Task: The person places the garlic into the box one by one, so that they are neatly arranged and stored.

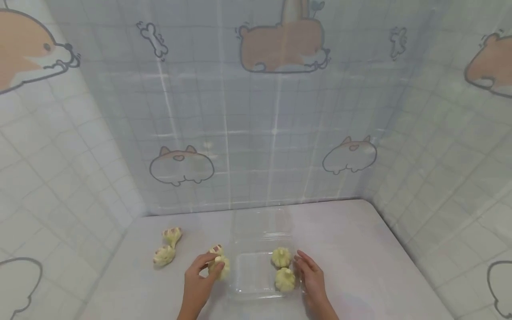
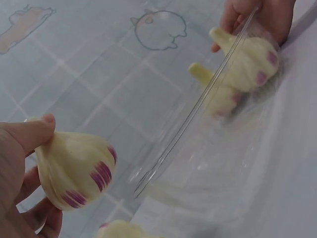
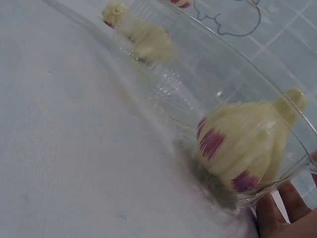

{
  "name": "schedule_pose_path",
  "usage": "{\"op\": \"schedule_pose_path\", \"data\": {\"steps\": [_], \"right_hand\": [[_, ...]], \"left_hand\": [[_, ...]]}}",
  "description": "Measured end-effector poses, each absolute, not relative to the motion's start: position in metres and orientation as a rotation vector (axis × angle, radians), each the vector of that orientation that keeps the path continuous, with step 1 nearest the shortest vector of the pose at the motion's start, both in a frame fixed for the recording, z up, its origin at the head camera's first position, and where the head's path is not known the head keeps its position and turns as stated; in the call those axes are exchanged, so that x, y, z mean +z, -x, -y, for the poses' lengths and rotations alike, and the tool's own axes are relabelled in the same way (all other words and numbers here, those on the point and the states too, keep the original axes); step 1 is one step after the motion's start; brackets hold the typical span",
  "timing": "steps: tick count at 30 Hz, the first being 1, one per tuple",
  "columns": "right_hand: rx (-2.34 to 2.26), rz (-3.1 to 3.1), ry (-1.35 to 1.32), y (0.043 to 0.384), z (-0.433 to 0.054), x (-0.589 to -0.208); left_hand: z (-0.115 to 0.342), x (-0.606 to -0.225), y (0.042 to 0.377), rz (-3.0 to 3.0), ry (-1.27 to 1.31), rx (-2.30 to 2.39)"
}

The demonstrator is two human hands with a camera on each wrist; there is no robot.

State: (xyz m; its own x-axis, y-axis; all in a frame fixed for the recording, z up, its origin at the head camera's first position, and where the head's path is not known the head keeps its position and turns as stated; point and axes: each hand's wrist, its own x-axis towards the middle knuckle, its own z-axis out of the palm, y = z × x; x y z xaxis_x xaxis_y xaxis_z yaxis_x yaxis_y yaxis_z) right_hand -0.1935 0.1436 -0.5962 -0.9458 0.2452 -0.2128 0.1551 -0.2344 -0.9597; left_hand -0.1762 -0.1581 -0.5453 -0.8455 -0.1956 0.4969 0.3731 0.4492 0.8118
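Just over the left edge of a clear plastic box, my left hand holds a pale garlic bulb by its neck, between thumb and fingers. Purple streaks mark the bulb's base. On the box's right side, my right hand rests its fingers against the outer wall; part of that hand is cut off in the right wrist view. Inside the box, along its right side, sit two garlic bulbs, a rear one and a front one.
Another garlic bulb lies behind my left hand, partly hidden. Two more bulbs, one behind the other, lie at the table's left. The box's clear lid is folded back toward the patterned wall. A pale cloth covers the table.
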Motion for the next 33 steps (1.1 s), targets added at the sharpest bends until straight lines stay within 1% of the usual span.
{"op": "schedule_pose_path", "data": {"steps": [6,13,18,27,33], "right_hand": [[2.357,1.93,0.511,0.194,-0.142,-0.598],[2.352,1.948,0.544,0.195,-0.142,-0.598],[2.376,1.922,0.532,0.195,-0.143,-0.597],[2.368,1.939,0.6,0.194,-0.144,-0.592],[2.394,1.916,0.58,0.196,-0.143,-0.591]], "left_hand": [[0.139,-0.543,0.181,2.149,0.284,-1.394],[0.126,-0.543,0.185,2.176,0.26,-1.415],[0.12,-0.543,0.189,2.198,0.28,-1.422],[0.106,-0.548,0.196,2.259,0.314,-1.443],[0.099,-0.545,0.203,2.279,0.299,-1.471]]}}
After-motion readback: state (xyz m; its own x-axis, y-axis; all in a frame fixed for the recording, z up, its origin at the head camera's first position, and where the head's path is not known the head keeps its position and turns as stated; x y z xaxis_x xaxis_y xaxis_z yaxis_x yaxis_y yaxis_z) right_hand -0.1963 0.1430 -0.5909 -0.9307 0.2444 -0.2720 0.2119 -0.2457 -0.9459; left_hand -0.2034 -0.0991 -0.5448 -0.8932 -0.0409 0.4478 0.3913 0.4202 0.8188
